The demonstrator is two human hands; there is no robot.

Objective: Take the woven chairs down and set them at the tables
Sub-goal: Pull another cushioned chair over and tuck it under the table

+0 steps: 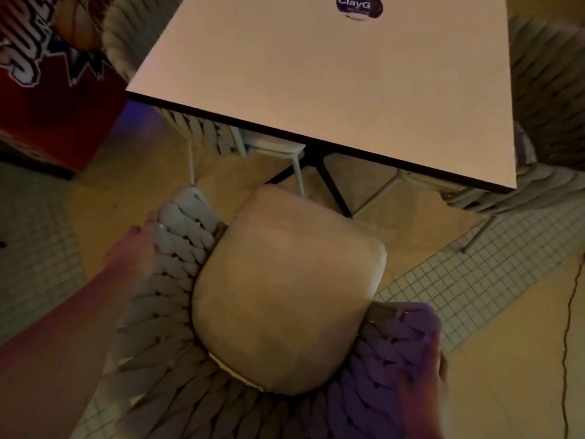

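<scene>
A woven chair with a thick grey rope back and a beige seat cushion stands upright right below me, its seat facing the white square table. My left hand grips the chair's left arm from outside. My right hand holds the right arm of the chair, which looks purple in the light. The front of the cushion sits just short of the table's near edge.
Other woven chairs stand at the table: one at the far left, one at the right, one tucked under it. A red arcade cabinet is at the left. A black cable runs down the right over the tiled floor.
</scene>
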